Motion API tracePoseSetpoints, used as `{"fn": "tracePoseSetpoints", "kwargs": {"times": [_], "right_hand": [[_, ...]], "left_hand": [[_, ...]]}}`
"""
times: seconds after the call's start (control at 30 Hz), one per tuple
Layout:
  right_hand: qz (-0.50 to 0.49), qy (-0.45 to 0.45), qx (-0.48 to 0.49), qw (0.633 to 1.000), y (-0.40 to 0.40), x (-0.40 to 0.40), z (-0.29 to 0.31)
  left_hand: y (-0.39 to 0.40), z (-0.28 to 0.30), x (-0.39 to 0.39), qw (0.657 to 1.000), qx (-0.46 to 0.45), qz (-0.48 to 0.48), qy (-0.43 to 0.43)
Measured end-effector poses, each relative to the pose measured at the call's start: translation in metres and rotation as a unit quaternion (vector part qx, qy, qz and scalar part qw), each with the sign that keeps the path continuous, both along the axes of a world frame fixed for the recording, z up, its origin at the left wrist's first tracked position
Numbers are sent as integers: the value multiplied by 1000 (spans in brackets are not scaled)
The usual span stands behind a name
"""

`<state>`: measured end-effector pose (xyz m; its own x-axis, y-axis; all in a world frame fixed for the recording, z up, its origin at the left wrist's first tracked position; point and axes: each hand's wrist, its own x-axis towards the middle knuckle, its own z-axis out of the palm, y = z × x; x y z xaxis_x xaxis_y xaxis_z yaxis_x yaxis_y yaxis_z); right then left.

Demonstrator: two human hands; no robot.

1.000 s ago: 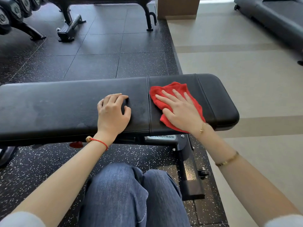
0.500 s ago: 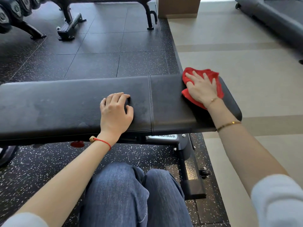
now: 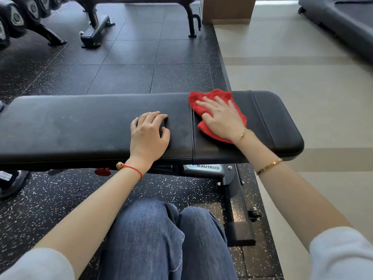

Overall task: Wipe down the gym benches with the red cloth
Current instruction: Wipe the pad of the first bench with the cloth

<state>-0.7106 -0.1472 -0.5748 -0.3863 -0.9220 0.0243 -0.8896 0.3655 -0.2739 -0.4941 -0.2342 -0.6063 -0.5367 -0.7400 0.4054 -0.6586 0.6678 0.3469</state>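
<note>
A black padded gym bench lies crosswise in front of me, with a seam between its long pad and its shorter right pad. The red cloth is spread on the right pad beside that seam. My right hand presses flat on the cloth with straight, spread fingers and hides much of it. My left hand rests on the long pad just left of the seam, fingers loosely curled, holding nothing.
The bench's black frame stands on speckled rubber flooring below the pad. A dumbbell rack and another bench's legs stand at the back left. A wooden pillar and a dark machine sit on pale flooring to the right.
My right hand slid the cloth out to the bench's far right end, then back left to the seam. My left hand stayed in place.
</note>
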Motion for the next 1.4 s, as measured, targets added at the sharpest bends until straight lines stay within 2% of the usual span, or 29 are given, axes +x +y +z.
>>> {"fn": "tracePoseSetpoints", "kwargs": {"times": [0.13,0.2,0.37,0.47,0.6,0.73,0.93,1.03,1.17,1.23,1.4], "right_hand": [[-109,-23,14,994,-13,-22,7],[-84,-17,19,996,-22,-4,8],[54,8,-9,998,-2,63,0],[57,5,-22,998,27,72,-2],[-58,37,-44,997,74,51,-7],[-191,49,-62,978,116,12,-10],[-293,-3,-28,956,101,-45,0],[-268,-5,-8,963,79,-40,4],[-140,27,-28,989,82,0,-4],[-110,35,-32,993,93,3,-8],[-184,27,-23,982,89,-37,-3]], "left_hand": [[2,1,-2,1000,0,4,1],[3,2,-3,1000,1,6,3],[2,2,-2,1000,4,8,-2],[1,1,-1,1000,9,0,3],[1,1,1,1000,8,-9,3],[0,-2,2,1000,4,-13,1],[3,0,-1,1000,4,-6,-3],[4,2,-2,1000,5,-1,-1],[4,2,-1,1000,5,-4,0],[4,3,0,1000,8,-7,-3],[5,4,0,1000,10,-8,-9]]}}
